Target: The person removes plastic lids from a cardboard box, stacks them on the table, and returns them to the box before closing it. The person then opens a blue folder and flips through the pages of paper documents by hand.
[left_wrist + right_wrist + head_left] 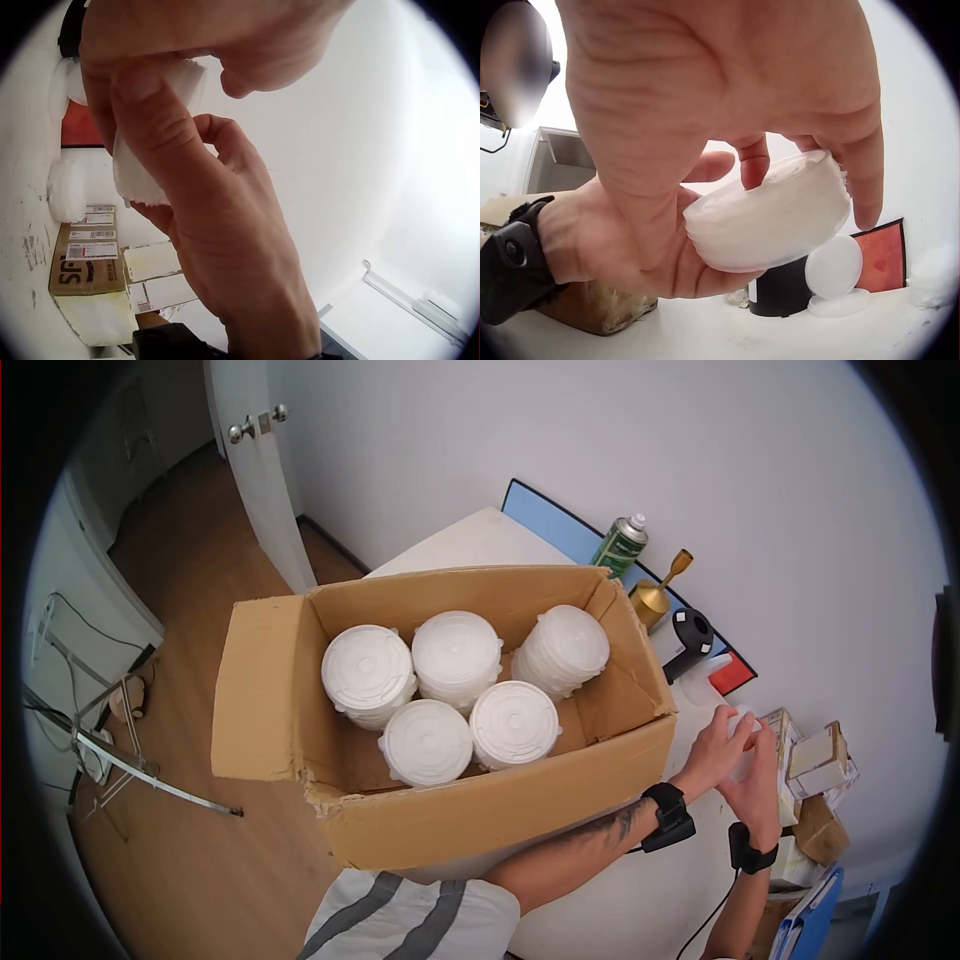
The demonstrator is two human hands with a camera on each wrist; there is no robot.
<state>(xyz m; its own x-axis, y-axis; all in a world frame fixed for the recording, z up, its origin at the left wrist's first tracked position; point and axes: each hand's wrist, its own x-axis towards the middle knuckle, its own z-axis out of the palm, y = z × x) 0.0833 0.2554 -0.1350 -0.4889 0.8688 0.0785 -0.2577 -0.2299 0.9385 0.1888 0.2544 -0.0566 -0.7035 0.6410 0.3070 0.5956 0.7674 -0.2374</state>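
A short stack of round, translucent white plastic lids (772, 217) is held between both hands at the right of the cardboard box. My left hand (217, 195) grips it from below, its thumb across the stack's side in the left wrist view. Over the top comes my right hand (720, 90), with fingers curled down onto the upper face and the far edge. In the head view the left hand (706, 748) and right hand (757, 788) meet, largely covering the lids. The open cardboard box (500, 810) holds several stacks of similar lids (367, 667).
Behind the box stand a green spray can (622, 545), a brass-coloured object (650, 600) and a black-topped cylinder (690, 635). A blue-and-red panel (545, 520) lies along the wall. Small cartons (815, 760) crowd the table's right side. More lids (834, 266) stand behind the hands.
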